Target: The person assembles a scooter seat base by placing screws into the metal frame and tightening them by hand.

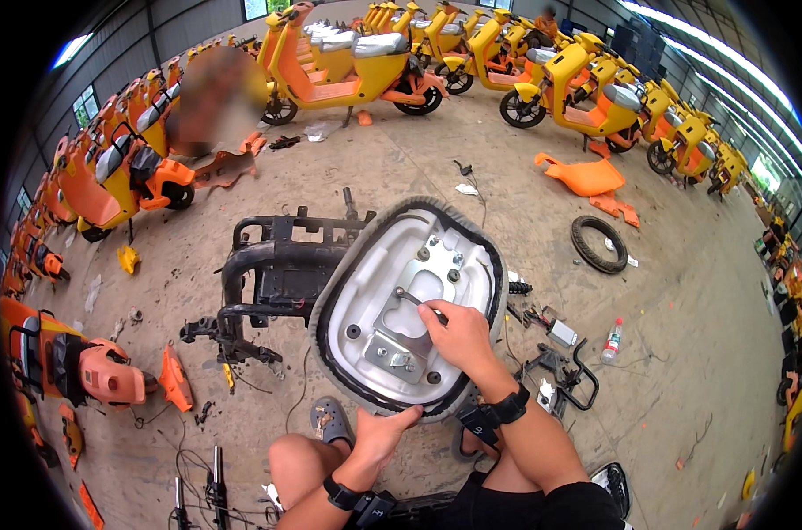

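A scooter seat [363, 287] is tilted in front of me with its underside up. It shows a white plastic pan, a dark rim and grey cover edging. Bolted to the pan is a silver metal plate [436, 258], and a smaller bracket [385, 350] sits nearer to me. My left hand [382, 439] grips the near edge of the seat, thumb over the rim. Closed around a small wrench [410, 297], my right hand [461, 337] is over the middle of the underside. The wrench's round end shows over the plate; fingers hide its other end.
A bare black scooter frame [282, 259] lies behind and left of the seat. To the right are a tyre [579, 245], a plastic bottle [611, 343], a silver box with wires [562, 333] and an orange panel [586, 179]. Yellow scooters [366, 71] stand in rows around.
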{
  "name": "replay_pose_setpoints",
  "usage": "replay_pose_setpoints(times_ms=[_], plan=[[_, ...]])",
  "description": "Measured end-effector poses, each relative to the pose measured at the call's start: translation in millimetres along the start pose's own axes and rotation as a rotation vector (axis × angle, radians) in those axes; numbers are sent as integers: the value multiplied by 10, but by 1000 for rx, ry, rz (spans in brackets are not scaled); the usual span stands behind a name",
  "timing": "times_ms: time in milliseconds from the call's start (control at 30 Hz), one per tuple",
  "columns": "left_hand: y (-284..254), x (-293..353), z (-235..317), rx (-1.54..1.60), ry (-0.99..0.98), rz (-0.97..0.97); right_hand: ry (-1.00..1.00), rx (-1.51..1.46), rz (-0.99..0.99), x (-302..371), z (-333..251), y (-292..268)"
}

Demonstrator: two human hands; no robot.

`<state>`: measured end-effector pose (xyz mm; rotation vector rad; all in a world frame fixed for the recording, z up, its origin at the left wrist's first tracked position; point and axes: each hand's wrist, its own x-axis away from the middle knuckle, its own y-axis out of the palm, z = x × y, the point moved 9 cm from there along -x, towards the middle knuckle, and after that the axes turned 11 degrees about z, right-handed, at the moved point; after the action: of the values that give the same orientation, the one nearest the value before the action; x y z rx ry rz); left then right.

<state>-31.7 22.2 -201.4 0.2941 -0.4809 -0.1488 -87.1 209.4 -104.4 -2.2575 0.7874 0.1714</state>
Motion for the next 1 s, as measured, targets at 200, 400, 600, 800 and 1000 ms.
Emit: replay_pose_setpoints(times_ms=[200, 400, 600, 800, 1000], plan=[[10, 28, 33, 44, 22, -5, -1, -127, 92, -64, -6, -88], [-31, -17, -71, -24, -26, -14, -132, -116, 83, -196, -14, -192], [-23, -7, -38, 0, -7, -12, -140, -108, 48, -240, -11, -184], [-37, -5, -9, 29, 48, 26, -82, -34, -36, -275, 69, -79], [-36, 1, 18, 57, 87, 38, 1, -25, -27, -311, 183, -60]])
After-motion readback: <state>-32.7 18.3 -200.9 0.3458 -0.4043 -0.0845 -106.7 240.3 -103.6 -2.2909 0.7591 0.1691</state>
